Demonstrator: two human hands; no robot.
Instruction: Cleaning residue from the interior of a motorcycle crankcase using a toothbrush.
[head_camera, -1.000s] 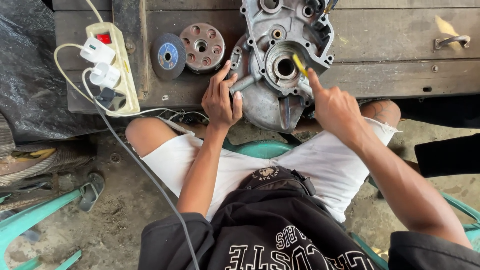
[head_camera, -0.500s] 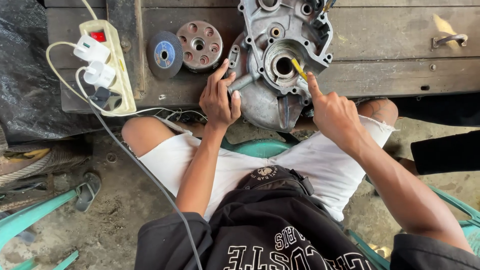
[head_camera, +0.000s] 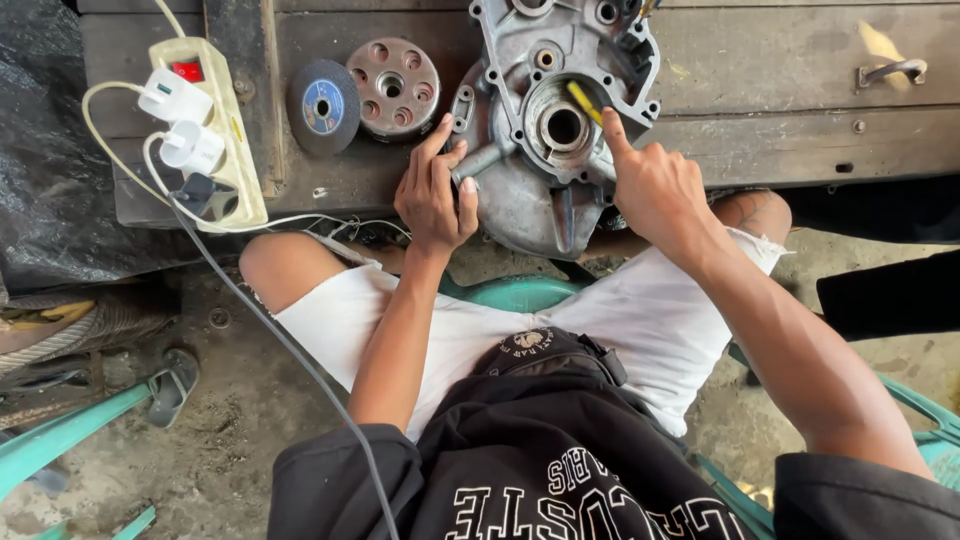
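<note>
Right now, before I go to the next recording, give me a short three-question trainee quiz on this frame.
1. True or false: the left hand rests against the grey metal engine casing.
2. Which lies between the power strip and the round metal hub with holes? A) a hammer B) a grinding disc C) a cup
3. Fill in: the right hand holds a thin ____ tool at the casing's round opening.

Key: 1 true; 2 B; 3 yellow
</note>
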